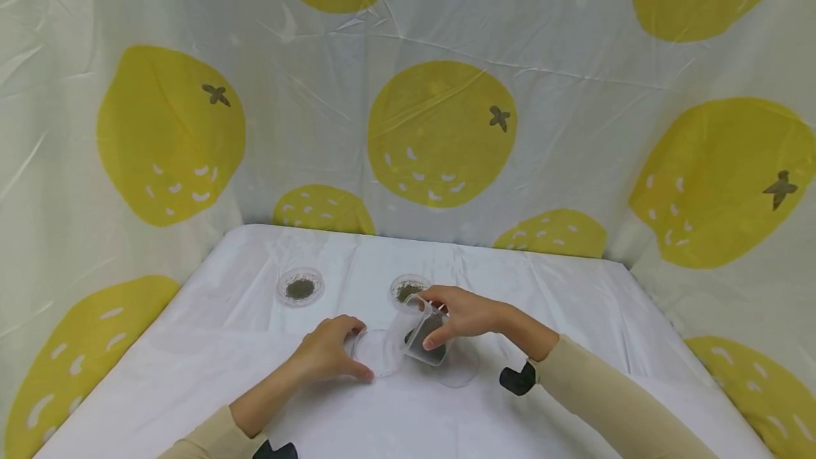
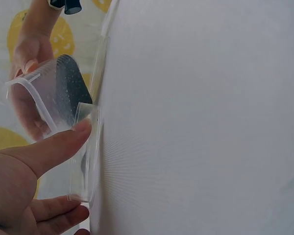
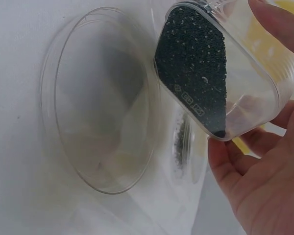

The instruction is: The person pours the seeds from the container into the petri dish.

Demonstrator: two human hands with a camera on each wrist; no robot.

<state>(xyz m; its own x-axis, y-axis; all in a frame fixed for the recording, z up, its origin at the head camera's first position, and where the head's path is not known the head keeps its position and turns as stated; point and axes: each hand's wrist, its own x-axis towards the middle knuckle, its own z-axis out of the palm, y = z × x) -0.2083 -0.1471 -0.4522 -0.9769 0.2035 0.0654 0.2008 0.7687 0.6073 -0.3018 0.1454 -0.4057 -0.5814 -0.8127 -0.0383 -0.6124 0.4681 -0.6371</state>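
My right hand [image 1: 474, 314] grips a clear plastic tub [image 1: 428, 342] of dark, seed-like grains. The tub is tilted to the left, and in the right wrist view the grains lie slanted toward one side [image 3: 191, 58]. Just left of it, my left hand [image 1: 326, 354] holds a clear petri dish [image 1: 376, 363] low at the table. In the left wrist view the thumb [image 2: 82, 126] presses its rim and the fingers lie at its other side. Another clear round dish [image 1: 462, 374] sits under the tub, bare in the right wrist view.
Two petri dishes with dark grains stand farther back, one at left [image 1: 281, 289] and one [image 1: 393, 287] behind my right hand. A white cloth covers the table [image 1: 357, 420]. Lemon-print curtains [image 1: 561, 161] enclose its back and sides.
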